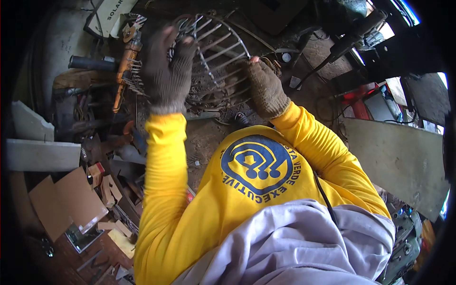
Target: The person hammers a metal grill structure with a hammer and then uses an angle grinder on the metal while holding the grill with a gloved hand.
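A rounded cage of metal bars (227, 47), with a hoop-shaped rim, is held up in front of me. My right hand (267, 89), in a brown fingerless glove, is closed on the right edge of its rim. My left hand (166, 71), in a similar glove, is raised at the cage's left side. Motion smears its fingers, and I cannot tell whether they grip a bar. The thumb and one fingertip show apart from each other. Behind the bars the ground is dark and cluttered.
An orange angle grinder (127, 64) lies left of my left hand, near a dark cylinder (92, 63). Cardboard pieces (69, 202) and pale boards (42, 156) are at the left. A large grey panel (399, 159) stands at the right, below a red object (358, 102).
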Motion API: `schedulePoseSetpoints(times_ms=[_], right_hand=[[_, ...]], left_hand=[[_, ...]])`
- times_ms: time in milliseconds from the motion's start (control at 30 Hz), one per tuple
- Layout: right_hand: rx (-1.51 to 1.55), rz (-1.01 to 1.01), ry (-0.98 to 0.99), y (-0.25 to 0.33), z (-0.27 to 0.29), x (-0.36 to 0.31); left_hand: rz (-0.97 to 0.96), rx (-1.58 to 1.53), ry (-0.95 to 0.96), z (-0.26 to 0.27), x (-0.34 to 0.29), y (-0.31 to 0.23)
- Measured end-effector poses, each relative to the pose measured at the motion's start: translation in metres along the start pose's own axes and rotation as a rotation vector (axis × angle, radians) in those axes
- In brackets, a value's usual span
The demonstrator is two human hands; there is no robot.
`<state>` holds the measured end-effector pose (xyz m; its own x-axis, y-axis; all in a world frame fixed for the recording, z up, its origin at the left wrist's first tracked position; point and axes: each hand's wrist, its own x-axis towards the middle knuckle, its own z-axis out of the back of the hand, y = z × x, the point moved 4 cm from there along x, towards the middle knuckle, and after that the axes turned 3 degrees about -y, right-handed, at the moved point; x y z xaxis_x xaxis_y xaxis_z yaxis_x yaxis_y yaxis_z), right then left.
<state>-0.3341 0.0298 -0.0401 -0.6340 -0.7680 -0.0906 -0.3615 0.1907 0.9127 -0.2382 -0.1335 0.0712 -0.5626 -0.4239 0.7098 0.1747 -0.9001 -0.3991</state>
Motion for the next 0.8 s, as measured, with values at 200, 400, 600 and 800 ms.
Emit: schedulePoseSetpoints(times_ms=[200,400,600,800], right_hand=[[0.370,-0.206,0.087,-0.014,-0.030,0.039],[-0.849,0.924,-0.034,-0.047,-0.020,0.040],[-0.007,-0.352,0.252,-0.090,-0.038,0.016],[-0.033,-0.412,0.048,-0.117,-0.051,0.014]], left_hand=[[1.168,-0.326,-0.200,0.000,-0.110,0.029],[1.295,-1.191,-0.315,-0.036,-0.100,0.061],[0.837,-0.567,-0.016,-0.028,-0.066,0.105],[0.589,-0.173,0.201,-0.011,-0.086,0.135]])
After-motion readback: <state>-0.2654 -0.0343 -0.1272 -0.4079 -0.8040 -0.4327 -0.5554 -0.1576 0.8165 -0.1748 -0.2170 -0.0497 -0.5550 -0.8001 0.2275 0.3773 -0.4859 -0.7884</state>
